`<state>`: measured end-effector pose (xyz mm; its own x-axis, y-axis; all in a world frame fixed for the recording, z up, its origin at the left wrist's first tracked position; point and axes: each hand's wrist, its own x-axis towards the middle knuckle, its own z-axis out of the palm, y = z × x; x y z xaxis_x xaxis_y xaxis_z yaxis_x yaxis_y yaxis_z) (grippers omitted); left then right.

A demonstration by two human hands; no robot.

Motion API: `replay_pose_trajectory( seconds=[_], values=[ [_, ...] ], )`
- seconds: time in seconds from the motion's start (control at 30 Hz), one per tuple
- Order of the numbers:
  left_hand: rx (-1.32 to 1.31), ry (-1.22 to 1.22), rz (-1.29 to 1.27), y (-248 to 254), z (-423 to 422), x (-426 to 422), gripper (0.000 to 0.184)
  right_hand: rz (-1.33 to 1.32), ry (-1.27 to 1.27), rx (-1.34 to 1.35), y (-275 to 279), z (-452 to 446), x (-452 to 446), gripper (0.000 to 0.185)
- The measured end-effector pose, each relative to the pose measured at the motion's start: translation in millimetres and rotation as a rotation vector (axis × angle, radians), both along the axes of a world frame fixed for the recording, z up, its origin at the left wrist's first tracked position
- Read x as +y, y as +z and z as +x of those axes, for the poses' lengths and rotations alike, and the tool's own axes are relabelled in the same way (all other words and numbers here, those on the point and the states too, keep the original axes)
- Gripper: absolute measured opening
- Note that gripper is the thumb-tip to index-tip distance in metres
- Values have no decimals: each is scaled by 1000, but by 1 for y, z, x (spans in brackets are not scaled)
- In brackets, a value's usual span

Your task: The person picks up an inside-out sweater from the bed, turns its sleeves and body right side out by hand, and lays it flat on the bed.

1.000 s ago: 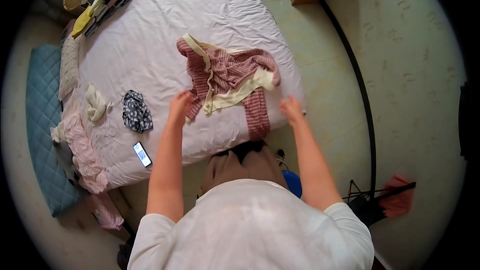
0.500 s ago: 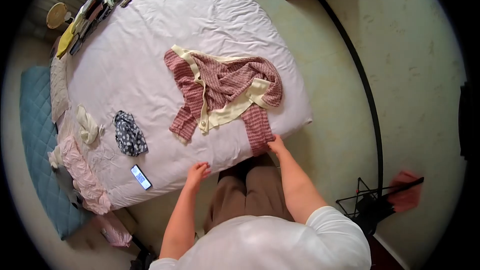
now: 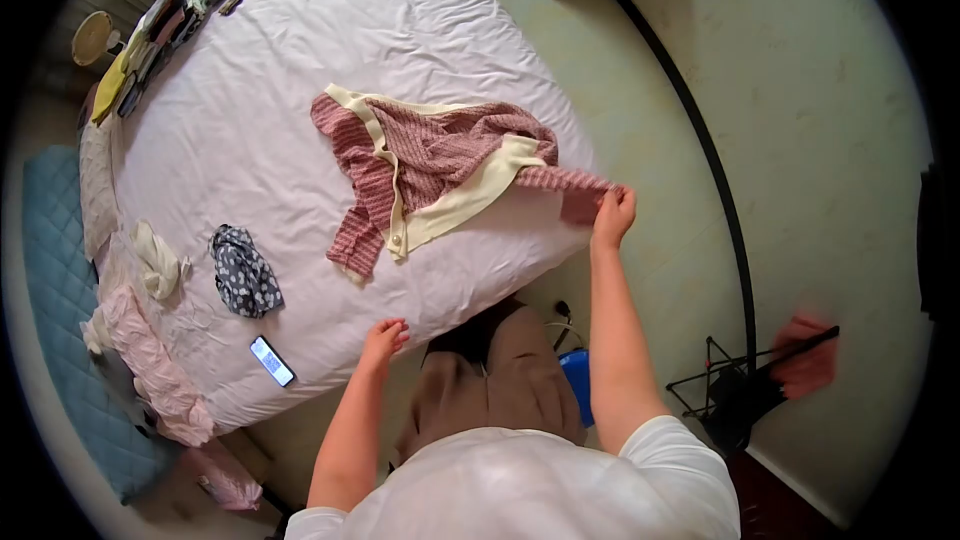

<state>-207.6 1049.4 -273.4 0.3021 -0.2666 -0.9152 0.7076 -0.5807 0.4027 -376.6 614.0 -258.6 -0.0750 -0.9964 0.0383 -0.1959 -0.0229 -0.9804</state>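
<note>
Right, the action is at the pale-sheeted bed's [image 3: 260,130] near right corner: the right hand [image 3: 616,210] has the end of one sleeve [image 3: 566,180] of a dusty-pink ribbed-knit cardigan with cream trim [image 3: 430,145] pinched between thumb and fingers. That sleeve is drawn out sideways towards the bed's right edge, its end up off the sheet and slightly blurred. Meaning, as I read it: sleeve is being handled apart from the body, which sits bunched on the bed with one side folded over, not flat. Only grip is at that end, so a hard pull could drag the loose body along. Other sleeve [image 3: 355,240] lies crumpled on the bed, left of the buttoned cream band. Left hand [image 3: 384,338] is empty, fingers loosely bent, just beside the bed's near edge, off the cardigan. Further left on the bed: black phone with lit screen [image 3: 272,361], dark grey cloth bundle with white spots [image 3: 243,275], crumpled cream cloth [image 3: 157,260]. Row of folded clothes [image 3: 168,28] along the bed's far left side. Blue quilted pad [image 3: 68,320] beyond the bed's left edge.
</note>
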Motion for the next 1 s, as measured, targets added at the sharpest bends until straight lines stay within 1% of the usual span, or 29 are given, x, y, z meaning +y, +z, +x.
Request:
replay_pose_trajectory(
  seconds=[0.03, 0.1, 0.13, 0.17, 0.2, 0.27, 0.33, 0.4, 0.43, 0.47, 0.5, 0.57, 0.6, 0.63, 0.67, 0.7, 0.73, 0.77, 0.8, 0.83, 0.9, 0.93, 1.0],
  values=[
    [-2, 7, -7, 2, 0, -4, 24, -7, 7, -2, 10, 8, -8, 5],
    [-39, 36, -18, 7, 1, -18, 25, -56, 142, -182, 19, 24, -21, 9],
    [-43, 45, -25, 9, 1, -26, 25, 68, 217, -65, 19, 28, -23, 11],
    [-46, 42, -27, 10, -1, -34, 25, 115, 257, 109, 15, 31, -21, 11],
    [-51, 39, -25, 11, -3, -41, 25, 162, 296, 282, -4, 29, -20, 12],
    [-53, 77, -48, 6, -9, -55, 25, 462, 525, 418, -53, 14, -14, 16],
    [-46, 123, -64, 3, -20, -69, 25, 297, 715, 801, -90, -1, 7, 18],
    [-53, 180, -15, 2, -34, -85, 25, 349, 990, 1008, -76, -15, 31, 19],
    [-50, 197, -5, -2, -43, -91, 25, 286, 1089, 1091, -69, -22, 40, 19],
    [-19, 220, -7, -11, -51, -97, 25, 293, 1160, 1078, -61, -28, 45, 17],
    [10, 241, -12, -18, -56, -104, 25, 292, 1173, 1075, -61, -35, 46, 17],
    [21, 250, -21, -21, -65, -125, 26, 213, 1269, 958, -69, -51, 44, 19],
    [33, 250, -38, -24, -68, -137, 27, 212, 1276, 959, -72, -55, 36, 19],
    [33, 255, -37, -28, -70, -150, 27, 244, 1260, 880, -75, -59, 27, 21],
    [54, 281, -9, -34, -68, -164, 30, 277, 1242, 801, -80, -61, 17, 23],
    [75, 306, 18, -42, -64, -176, 34, 279, 1243, 800, -89, -62, 5, 23],
    [77, 305, 21, -62, -59, -182, 34, 366, 1094, 755, -99, -61, -8, 24],
    [94, 447, 20, -84, -53, -189, 39, 450, 945, 710, -111, -60, -20, 25],
    [109, 590, 17, -105, -47, -197, 44, 604, 814, 670, -115, -52, -32, 26],
    [107, 594, 15, -118, -37, -209, 44, 601, 818, 670, -120, -42, -41, 26],
    [230, 981, -18, -141, -15, -227, 48, 607, 537, 481, -131, -24, -52, 38],
    [229, 990, -16, -147, -6, -234, 48, 608, 545, 483, -146, -16, -56, 38],
    [189, 1191, -224, -157, 12, -246, 46, 473, 483, 269, -174, 2, -61, 41]
  ],
)
